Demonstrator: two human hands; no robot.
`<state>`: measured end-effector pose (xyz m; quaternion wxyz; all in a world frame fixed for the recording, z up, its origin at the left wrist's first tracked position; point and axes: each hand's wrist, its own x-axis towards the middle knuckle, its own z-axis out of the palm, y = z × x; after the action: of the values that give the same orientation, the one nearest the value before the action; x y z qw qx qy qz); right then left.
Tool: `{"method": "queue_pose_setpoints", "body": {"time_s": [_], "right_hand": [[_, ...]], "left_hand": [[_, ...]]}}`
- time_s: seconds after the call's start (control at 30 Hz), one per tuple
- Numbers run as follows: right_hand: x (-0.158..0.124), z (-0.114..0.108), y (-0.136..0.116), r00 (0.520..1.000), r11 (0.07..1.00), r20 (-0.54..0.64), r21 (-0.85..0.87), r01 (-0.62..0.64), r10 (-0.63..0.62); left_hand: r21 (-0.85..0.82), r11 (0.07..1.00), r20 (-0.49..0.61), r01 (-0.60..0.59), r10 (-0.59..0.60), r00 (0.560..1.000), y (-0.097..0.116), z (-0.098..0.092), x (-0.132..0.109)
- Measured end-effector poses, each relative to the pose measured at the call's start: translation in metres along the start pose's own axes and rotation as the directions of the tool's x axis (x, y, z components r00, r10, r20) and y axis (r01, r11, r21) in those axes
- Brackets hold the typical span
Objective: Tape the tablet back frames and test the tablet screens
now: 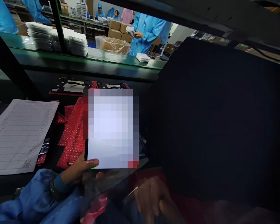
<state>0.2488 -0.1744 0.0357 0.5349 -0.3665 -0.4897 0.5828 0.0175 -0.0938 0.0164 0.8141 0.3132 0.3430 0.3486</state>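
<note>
My left hand [80, 168] grips the lower left corner of a flat tablet-like panel [107, 152] with a bright white face, its thumb on the front edge. Part of that face is pixelated. Lower right of the panel, my right hand [151, 196] has bent fingers around a thin, light-coloured stick-like tool [131, 193]; the tool's full shape is hard to make out in the dim, hazy area. Red bubble wrap [72, 137] lies left of and behind the panel.
A printed form [21, 133] lies at the left. Electronic frames [73, 86] sit behind the panel. A large dark board [212, 118] fills the right. White stacks [77, 43] stand on the green-edged shelf; people in blue work beyond.
</note>
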Motion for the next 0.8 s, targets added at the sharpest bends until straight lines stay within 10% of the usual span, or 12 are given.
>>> {"method": "queue_pose_setpoints", "body": {"time_s": [0.07,0.2,0.37,0.53,0.67,0.8], "right_hand": [[0.004,0.004,-0.005,0.989,0.994,0.141,0.108,0.02,-0.036],[0.009,0.012,-0.012,0.996,0.987,-0.085,0.16,0.032,-0.018],[0.04,0.014,-0.022,1.0,0.974,-0.014,0.225,0.03,-0.028],[0.078,0.026,-0.022,0.916,0.943,-0.228,-0.123,0.31,-0.331],[0.071,0.051,-0.002,0.788,0.53,-0.008,-0.744,0.406,-0.615],[0.056,0.071,0.028,0.706,0.078,0.289,-0.896,0.437,-0.646]], "left_hand": [[0.026,1.0,0.019,0.002,-0.002,1.0,0.001,-0.001,0.0],[0.101,0.993,0.031,0.054,-0.058,0.998,0.006,0.002,0.0],[0.063,0.998,-0.052,-0.023,0.026,0.998,0.0,0.003,0.005],[-0.005,1.0,0.083,-0.015,0.015,0.996,-0.011,-0.002,0.009],[-0.108,0.994,0.091,-0.006,0.016,0.996,-0.013,-0.005,0.007],[-0.183,0.983,0.057,-0.017,0.028,0.998,-0.011,-0.004,0.008]]}}
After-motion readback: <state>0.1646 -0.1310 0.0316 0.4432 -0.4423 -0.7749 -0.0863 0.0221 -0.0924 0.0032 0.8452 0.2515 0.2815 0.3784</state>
